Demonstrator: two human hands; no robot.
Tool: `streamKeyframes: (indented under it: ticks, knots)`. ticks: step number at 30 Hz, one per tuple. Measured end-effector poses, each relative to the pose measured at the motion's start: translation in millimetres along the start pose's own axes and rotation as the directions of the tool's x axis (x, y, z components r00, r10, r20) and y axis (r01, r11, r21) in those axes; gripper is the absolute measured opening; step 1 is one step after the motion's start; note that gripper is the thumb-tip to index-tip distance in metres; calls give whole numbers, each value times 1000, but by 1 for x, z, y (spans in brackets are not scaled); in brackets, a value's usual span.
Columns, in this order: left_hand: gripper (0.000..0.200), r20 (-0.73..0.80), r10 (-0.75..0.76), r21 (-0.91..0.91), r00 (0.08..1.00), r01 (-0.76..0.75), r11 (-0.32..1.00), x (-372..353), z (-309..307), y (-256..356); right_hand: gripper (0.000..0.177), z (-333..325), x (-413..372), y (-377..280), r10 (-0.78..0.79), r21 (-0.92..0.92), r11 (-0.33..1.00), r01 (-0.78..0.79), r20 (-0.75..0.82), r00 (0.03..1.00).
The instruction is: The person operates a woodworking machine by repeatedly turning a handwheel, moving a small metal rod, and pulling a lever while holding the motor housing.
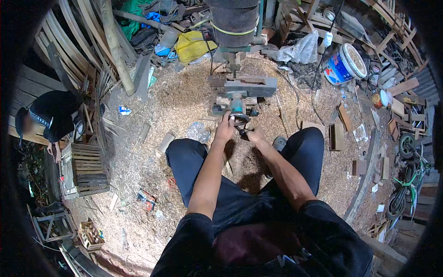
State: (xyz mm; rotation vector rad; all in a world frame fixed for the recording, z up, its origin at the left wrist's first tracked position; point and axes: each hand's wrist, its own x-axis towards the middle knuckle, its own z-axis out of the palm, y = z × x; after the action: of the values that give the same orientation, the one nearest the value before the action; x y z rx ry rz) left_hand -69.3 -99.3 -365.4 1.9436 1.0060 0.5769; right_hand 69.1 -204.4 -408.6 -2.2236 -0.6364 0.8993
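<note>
In the head view, my left hand [225, 127] is closed around the left rim of a round metal handwheel [240, 119] on the near side of a machine vise [236, 104]. My right hand [256, 135] grips a dark crank handle [243, 132] just below the wheel; my fingers partly hide it. Beyond the wheel, the vise holds a long wooden piece [251, 82] lying crosswise. Over the wood stands the machine's tool spindle [234, 69], beneath a large dark motor housing [234, 21] wrapped with a yellowish band.
Wood shavings cover the floor [180, 99]. A blue-and-white bucket [339, 69] stands at the right, near several wood blocks [336, 137] and a small bike [399, 198]. At the left, another person [53, 115] leans beside a slatted wooden crate [87, 168]. Yellow sacking [191, 47] lies behind.
</note>
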Motion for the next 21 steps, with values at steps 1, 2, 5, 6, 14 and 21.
streamKeyframes:
  ticks: [1, 2, 5, 6, 14, 21]
  knots:
    - [46, 4, -3, -2, 1000, 3, 1000, 2, -2, 3, 27, -3, 5, 3, 6, 10, 1000, -6, 14, 1000]
    - [46, -8, 27, -19, 1000, -28, 999, 0, -3, 6, 30, -6, 8, 8, 11, 35, 999, -13, 49, 999]
    - [46, -27, 63, 12, 998, -63, 998, 5, 4, -10, 36, -10, 2, 4, -43, 147, 989, 30, 87, 995]
    - [45, -32, 62, 14, 998, -61, 998, 5, 2, -9, 35, -12, -12, -11, -102, 199, 976, 91, 46, 994]
    - [39, -56, 54, 29, 997, -52, 998, 1, -7, 8, 25, -29, -19, -33, -70, -50, 996, 68, -36, 997]
    - [36, -430, 230, -67, 873, -285, 956, 66, -105, 136, 23, -87, 20, -114, -623, 12, 694, 720, -490, 609]
